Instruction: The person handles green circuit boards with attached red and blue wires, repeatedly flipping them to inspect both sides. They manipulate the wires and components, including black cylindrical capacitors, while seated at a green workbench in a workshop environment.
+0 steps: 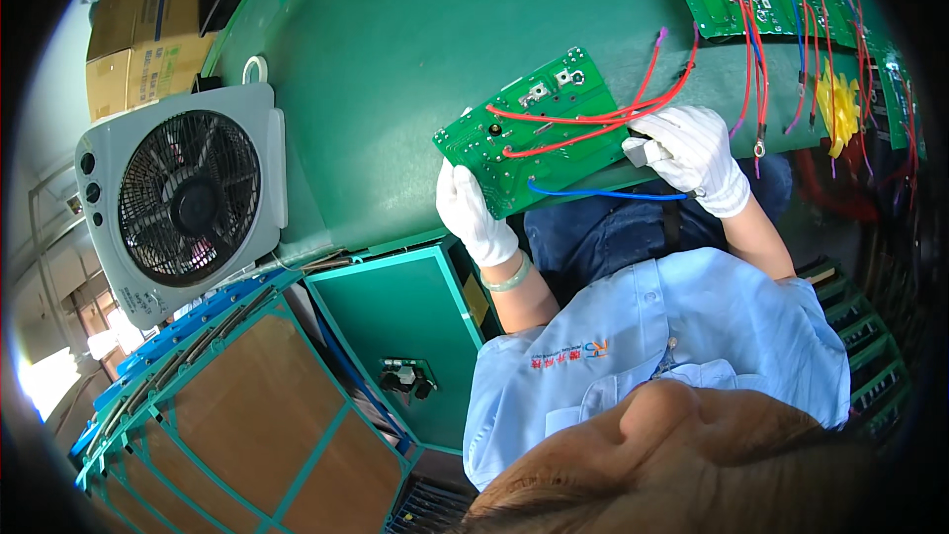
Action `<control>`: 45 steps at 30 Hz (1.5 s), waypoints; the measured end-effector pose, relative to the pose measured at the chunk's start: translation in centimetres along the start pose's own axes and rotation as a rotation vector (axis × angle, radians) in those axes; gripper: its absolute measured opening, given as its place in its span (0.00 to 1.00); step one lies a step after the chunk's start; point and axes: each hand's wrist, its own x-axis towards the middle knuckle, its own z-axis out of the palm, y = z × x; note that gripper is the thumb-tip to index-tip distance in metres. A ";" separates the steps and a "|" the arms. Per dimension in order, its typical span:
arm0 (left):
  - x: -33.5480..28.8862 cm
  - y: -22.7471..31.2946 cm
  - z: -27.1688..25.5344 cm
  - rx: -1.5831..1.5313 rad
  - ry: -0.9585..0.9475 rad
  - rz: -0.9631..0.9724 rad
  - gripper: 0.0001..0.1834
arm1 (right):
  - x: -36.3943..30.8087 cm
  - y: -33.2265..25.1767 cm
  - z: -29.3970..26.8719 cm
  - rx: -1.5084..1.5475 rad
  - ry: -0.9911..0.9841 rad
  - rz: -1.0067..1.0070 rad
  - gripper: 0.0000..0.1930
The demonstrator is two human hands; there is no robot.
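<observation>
Evidently braced for wiring work, the green circuit board (534, 133) rests at the table's (395, 49) near edge: left hand (474, 213) clamps its seven-o'clock corner, right hand (692, 153) pinches the red wires (603, 119) at three o'clock.

Green printed circuit board (529, 129), crossed by red wires (593, 119) and one blue wire (603, 194), lying on the dark green table top (395, 40); white knitted glove on the left hand (474, 218) at the board's near-left edge, pale green bangle (510, 277) below it; white glove on the right hand (697, 153) at the board's right; light blue shirt (643, 336) nearer than the board; grey box fan (183, 198) with black grille to the board's left; brown cardboard boxes (148, 30) far left of the board.
</observation>
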 end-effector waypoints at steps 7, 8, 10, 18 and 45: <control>0.1 -0.3 -0.3 -0.024 -0.053 0.051 0.26 | 0.0 0.0 -0.1 0.013 -0.008 0.000 0.16; 0.1 -0.4 -0.4 0.008 -0.062 0.071 0.26 | 0.0 0.0 -0.1 0.024 0.007 -0.001 0.14; 0.3 -0.5 -0.5 0.074 -0.079 0.112 0.25 | 0.0 -0.1 0.0 0.047 0.036 -0.004 0.11; 1.7 0.5 -1.5 0.327 0.221 0.099 0.21 | 0.3 -0.5 -0.9 0.092 0.091 0.038 0.20; 7.7 -0.8 -3.8 0.044 0.219 -0.104 0.10 | 0.4 -0.5 -0.2 0.039 0.050 0.044 0.18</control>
